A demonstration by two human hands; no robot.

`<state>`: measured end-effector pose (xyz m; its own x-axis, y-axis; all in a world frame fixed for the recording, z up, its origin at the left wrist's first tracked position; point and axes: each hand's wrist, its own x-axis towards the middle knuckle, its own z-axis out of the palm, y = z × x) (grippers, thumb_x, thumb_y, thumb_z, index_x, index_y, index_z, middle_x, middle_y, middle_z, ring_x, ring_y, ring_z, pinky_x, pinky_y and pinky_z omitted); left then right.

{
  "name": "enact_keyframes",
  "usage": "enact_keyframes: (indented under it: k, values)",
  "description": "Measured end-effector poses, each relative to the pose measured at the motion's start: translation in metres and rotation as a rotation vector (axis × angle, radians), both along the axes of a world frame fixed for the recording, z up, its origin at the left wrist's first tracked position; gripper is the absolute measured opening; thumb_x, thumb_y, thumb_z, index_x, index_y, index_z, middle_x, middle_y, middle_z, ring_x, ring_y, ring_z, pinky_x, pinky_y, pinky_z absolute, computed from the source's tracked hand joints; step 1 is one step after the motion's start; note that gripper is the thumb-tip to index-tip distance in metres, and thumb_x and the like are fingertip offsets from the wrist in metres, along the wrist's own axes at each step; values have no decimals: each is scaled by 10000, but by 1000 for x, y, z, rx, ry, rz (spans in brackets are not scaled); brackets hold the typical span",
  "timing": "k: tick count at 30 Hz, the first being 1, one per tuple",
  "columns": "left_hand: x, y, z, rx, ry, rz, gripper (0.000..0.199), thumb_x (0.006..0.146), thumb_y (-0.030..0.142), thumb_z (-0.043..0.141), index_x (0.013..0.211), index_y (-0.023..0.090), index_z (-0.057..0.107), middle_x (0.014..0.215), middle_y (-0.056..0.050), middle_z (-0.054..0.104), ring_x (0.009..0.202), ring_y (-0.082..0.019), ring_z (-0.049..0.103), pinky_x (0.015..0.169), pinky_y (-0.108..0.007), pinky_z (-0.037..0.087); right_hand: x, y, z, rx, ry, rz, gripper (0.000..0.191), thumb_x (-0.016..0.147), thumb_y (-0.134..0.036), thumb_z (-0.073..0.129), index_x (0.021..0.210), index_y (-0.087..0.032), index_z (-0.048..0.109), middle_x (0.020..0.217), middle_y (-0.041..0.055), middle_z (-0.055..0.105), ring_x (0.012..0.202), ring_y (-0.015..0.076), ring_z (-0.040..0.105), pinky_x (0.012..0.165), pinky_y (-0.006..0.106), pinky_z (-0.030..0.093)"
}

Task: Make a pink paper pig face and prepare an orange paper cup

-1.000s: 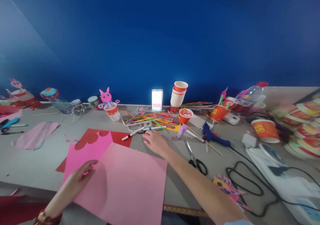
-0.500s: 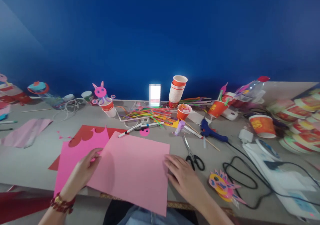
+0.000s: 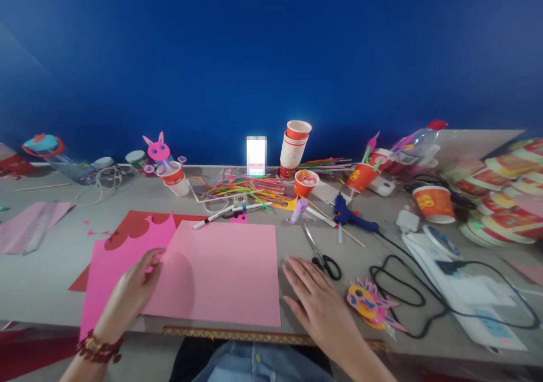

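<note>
A light pink sheet of craft paper (image 3: 229,274) lies flat on the grey table in front of me. At its left edge, my left hand (image 3: 133,286) has thumb and fingertips closed on the paper, with a beaded bracelet on the wrist. My right hand (image 3: 314,297) rests palm down just right of the sheet, fingers stretched out and apart from it. Under my left hand lies a hot pink sheet (image 3: 104,263) with a scalloped cut edge, over a red sheet (image 3: 121,229). Black-handled scissors (image 3: 324,260) lie just beyond my right fingers.
A blue glue gun (image 3: 354,218) and its cord lie to the right, near a power strip (image 3: 466,308) and a colourful paper cutout (image 3: 371,305). Pipe cleaners (image 3: 250,189), markers (image 3: 216,216), a glue stick (image 3: 298,209) and stacked paper cups (image 3: 294,147) stand or lie behind.
The light pink sheet has shifted away from me and now lies flat, its near corner no longer over the table edge. My right hand has come off its right edge.
</note>
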<state>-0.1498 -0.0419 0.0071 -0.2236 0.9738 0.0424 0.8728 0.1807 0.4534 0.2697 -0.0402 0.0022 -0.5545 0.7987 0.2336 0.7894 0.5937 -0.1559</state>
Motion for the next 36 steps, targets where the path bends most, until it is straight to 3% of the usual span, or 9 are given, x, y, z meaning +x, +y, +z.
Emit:
enact_keyframes:
  k: [4, 9, 15, 19, 22, 25, 28, 30, 36]
  values:
    - [13, -2, 1, 18, -9, -21, 377, 891, 442, 396, 1168, 214, 511, 874, -32, 682, 659, -169, 675, 575, -211, 499, -4, 1, 0, -72, 18, 43, 431, 943, -322, 520, 1364, -234, 525, 1431, 45, 523, 1276, 267, 503, 1093, 494, 390]
    - [17, -4, 1, -27, 31, -55, 376, 911, 421, 359, 1199, 214, 483, 896, -37, 667, 710, -177, 684, 576, -220, 496, 2, 2, -2, -29, 20, -16, 406, 947, -297, 506, 1330, -174, 557, 1411, 106, 536, 1265, 283, 509, 1090, 503, 389]
    - [20, -5, 2, -81, 218, -9, 371, 942, 409, 341, 1244, 229, 457, 832, -6, 670, 702, -196, 672, 534, -244, 450, -1, -10, -1, -61, 76, 31, 370, 935, -272, 532, 1300, -231, 579, 1385, 61, 565, 1248, 265, 524, 1077, 494, 419]
    - [24, -4, 4, -64, 392, -3, 417, 957, 442, 341, 1264, 200, 488, 1030, -79, 664, 817, -249, 674, 582, -307, 488, -2, -12, -1, -73, 76, 21, 391, 909, -213, 556, 1300, -221, 577, 1387, 73, 561, 1253, 266, 518, 1073, 490, 425]
    - [32, -5, 4, 103, 456, -139, 429, 939, 438, 410, 1247, 165, 533, 1190, -140, 615, 1075, -320, 602, 860, -418, 503, 0, -14, 3, -97, 118, 26, 335, 900, -191, 556, 1227, -222, 621, 1370, 66, 576, 1246, 251, 522, 1083, 467, 418]
    - [55, -14, 0, 182, 353, -455, 533, 889, 465, 538, 1359, 221, 470, 1359, -116, 547, 1251, -300, 504, 1025, -430, 434, 5, -16, 9, -166, 127, 102, 296, 876, -250, 599, 1164, -201, 644, 1434, 73, 514, 1312, 264, 453, 1123, 459, 365]
    - [86, -28, -6, 87, 279, -832, 837, 768, 576, 662, 1468, 245, 347, 1507, -110, 411, 1367, -316, 387, 1146, -489, 297, 8, -15, 12, -244, 69, 271, 629, 798, -366, 689, 1368, -181, 500, 1512, 96, 409, 1368, 296, 374, 1161, 487, 286]
    - [101, -37, -8, 65, 289, -883, 883, 740, 555, 699, 1479, 240, 333, 1541, -114, 357, 1390, -332, 350, 1150, -523, 278, 7, -14, 13, -274, 53, 362, 691, 781, -333, 697, 1415, -215, 446, 1489, 82, 447, 1350, 289, 399, 1171, 500, 247]
    - [93, -45, 13, 133, 207, -956, 464, 884, 156, 526, 1329, 289, 526, 1357, -23, 598, 1242, -202, 547, 1127, -386, 374, -12, -13, 23, -271, 298, 413, 276, 872, -183, 575, 1133, -253, 631, 1095, 22, 732, 1034, 186, 624, 1129, 429, 320]
